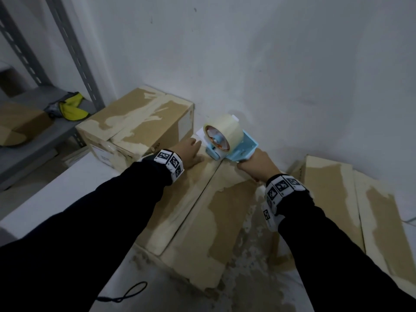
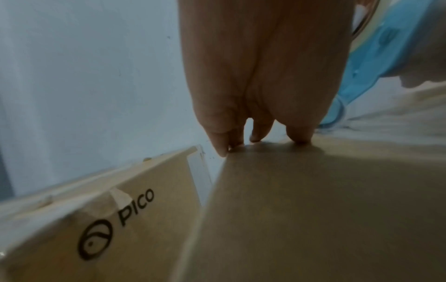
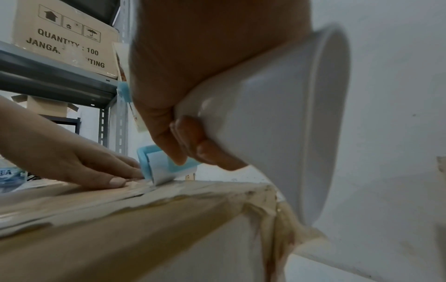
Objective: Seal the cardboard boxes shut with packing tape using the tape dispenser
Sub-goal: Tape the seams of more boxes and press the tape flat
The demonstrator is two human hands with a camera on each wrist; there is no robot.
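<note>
A worn cardboard box [image 1: 202,210] lies in front of me with its two top flaps meeting along a centre seam. My right hand [image 1: 256,164] grips the white handle [image 3: 277,114] of a light-blue tape dispenser [image 1: 227,143] that carries a roll of clear tape [image 1: 225,129]. The dispenser's front end [image 3: 156,166] touches the box top at the far end of the seam. My left hand [image 1: 191,152] lies flat with straight fingers [image 2: 255,131] pressing the left flap [image 2: 313,209] just beside the dispenser.
A second box marked PICO [image 1: 137,124] stands at the left against the white wall. Flattened cardboard [image 1: 337,199] lies at the right. A grey metal shelf [image 1: 33,131] at the left holds boxes and a yellow cloth [image 1: 72,106]. A black cord [image 1: 128,293] lies near the front.
</note>
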